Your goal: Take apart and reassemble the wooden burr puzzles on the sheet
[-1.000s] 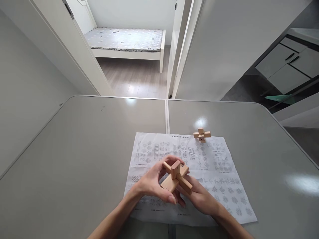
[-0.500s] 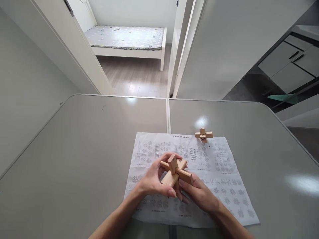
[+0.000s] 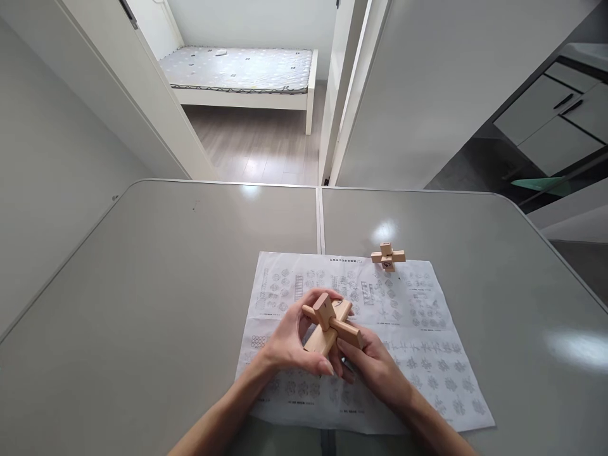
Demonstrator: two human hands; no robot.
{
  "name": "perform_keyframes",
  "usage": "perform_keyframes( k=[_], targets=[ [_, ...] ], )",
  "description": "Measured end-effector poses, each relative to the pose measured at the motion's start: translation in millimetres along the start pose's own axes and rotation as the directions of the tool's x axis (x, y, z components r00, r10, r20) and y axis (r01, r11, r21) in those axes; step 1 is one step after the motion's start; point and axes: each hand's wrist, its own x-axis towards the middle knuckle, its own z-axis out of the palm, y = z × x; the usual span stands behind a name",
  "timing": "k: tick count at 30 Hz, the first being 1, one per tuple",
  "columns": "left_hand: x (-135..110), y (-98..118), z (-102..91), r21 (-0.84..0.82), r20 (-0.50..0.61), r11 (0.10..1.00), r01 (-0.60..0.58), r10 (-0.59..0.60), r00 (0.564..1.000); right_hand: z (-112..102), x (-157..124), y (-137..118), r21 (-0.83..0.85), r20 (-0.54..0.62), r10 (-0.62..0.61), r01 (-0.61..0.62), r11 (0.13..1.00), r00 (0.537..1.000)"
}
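Note:
Both hands hold a wooden interlocking puzzle (image 3: 325, 332) made of three crossed flat pieces, one of them standing up toward me. My left hand (image 3: 295, 342) curls round its left side, thumb below and fingers behind the far end. From the right, my right hand (image 3: 368, 361) grips the lower right part, its thumb against the piece that points right; some of its fingers are hidden under the puzzle. Below the hands lies a white printed instruction sheet (image 3: 441, 345) covered in small diagrams. A second, smaller wooden puzzle (image 3: 388, 258) rests at the sheet's far edge.
The grey table (image 3: 156, 304) has a seam down its middle and a pale raised rim. Past its far edge, a doorway shows a bed (image 3: 242, 69) with a bare mattress. White cabinets (image 3: 546, 114) stand at the far right.
The puzzle has shifted slightly left and turned a little in my hands. My right hand has moved slightly left with it, and both hands keep their hold.

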Motion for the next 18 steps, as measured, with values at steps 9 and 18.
perform_keyframes(
  k=[9,18],
  targets=[
    [-3.7,8.2,4.7,0.453,-0.220,0.891,-0.011,0.124,0.968,-18.6,-8.0,-2.2,-0.617,-0.251,-0.360,0.138,0.775,0.898],
    [-2.7,9.3,10.7,0.702,-0.192,0.711,0.034,0.143,0.971,-28.1,-5.7,-10.9,-0.722,-0.059,-0.477,0.293,0.627,0.877]
  ],
)
